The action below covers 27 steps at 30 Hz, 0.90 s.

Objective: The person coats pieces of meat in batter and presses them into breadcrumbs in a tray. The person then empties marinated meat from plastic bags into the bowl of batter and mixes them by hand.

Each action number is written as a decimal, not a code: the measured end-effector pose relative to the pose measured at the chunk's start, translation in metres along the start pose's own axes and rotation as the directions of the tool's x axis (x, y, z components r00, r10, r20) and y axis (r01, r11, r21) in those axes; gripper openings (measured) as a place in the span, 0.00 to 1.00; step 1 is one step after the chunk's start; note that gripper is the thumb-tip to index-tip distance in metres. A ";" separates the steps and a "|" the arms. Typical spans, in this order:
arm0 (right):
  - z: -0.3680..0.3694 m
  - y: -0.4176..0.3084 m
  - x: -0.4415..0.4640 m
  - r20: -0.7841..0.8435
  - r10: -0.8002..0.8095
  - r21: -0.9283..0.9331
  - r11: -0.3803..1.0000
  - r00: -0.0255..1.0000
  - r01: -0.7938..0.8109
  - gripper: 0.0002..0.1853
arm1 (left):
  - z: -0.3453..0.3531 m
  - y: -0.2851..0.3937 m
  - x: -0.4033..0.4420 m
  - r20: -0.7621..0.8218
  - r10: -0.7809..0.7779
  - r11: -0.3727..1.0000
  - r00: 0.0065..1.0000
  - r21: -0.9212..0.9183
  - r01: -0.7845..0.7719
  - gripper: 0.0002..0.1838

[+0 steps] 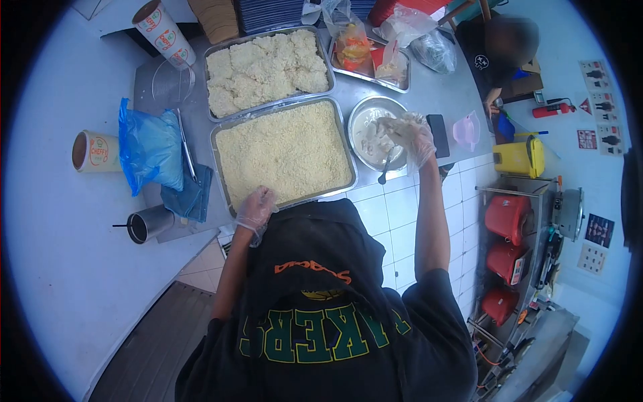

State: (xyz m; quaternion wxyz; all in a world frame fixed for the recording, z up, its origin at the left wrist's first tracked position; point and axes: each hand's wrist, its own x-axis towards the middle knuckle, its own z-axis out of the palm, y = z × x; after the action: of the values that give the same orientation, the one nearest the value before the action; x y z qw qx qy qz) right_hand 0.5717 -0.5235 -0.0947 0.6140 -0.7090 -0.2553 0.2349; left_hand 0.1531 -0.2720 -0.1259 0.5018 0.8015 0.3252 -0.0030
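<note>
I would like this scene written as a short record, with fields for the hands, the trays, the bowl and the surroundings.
left hand: clear glove, at the near tray's near left corner; grip unclear
right hand: clear glove, over the metal bowl; any held item unclear
near tray: pale crumbs
far tray: lumpy, crumb-covered pieces
bowl: whitish contents, dark-ended handle sticking out
right of bowl: flat black object, pale purple container
left of trays: blue bag

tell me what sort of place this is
Likely the kitchen of a small food business: there's a big tray of pale crumbs, a bowl of white mix and a red fire extinguisher.
</note>
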 end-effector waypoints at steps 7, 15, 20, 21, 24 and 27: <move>0.015 -0.038 -0.005 -0.203 0.216 -0.018 0.974 0.955 -0.224 0.09 | -0.005 -0.015 0.001 -0.023 0.000 0.998 1.000 0.062 0.002 0.17; 0.113 -0.118 -0.022 0.282 0.073 -0.714 0.683 0.957 0.158 0.12 | -0.011 -0.035 -0.013 -0.153 -0.032 0.992 0.988 0.113 0.050 0.18; 0.206 -0.119 -0.039 0.421 -0.021 -0.641 0.700 0.907 0.314 0.10 | -0.030 -0.016 -0.027 -0.153 -0.118 0.989 0.981 0.067 0.129 0.18; 0.211 -0.094 -0.039 0.431 -0.025 -0.640 0.697 0.902 0.324 0.10 | -0.031 -0.019 -0.029 -0.173 -0.115 0.991 0.978 0.048 0.125 0.18; 0.219 -0.055 -0.023 0.548 -0.126 -0.736 0.396 0.827 0.549 0.11 | -0.033 -0.029 -0.034 -0.216 -0.139 0.990 0.966 -0.030 0.135 0.17; 0.210 -0.047 -0.003 0.588 -0.130 -0.720 0.366 0.798 0.590 0.10 | -0.033 -0.046 -0.044 -0.241 -0.191 0.980 0.952 -0.093 0.174 0.16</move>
State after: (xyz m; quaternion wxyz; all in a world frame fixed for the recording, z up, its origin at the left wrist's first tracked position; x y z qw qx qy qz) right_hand 0.4302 -0.3622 -0.0768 0.1192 -0.7705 -0.6217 0.0745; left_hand 0.0840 -0.2552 -0.1325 0.4827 0.7438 0.4581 0.0625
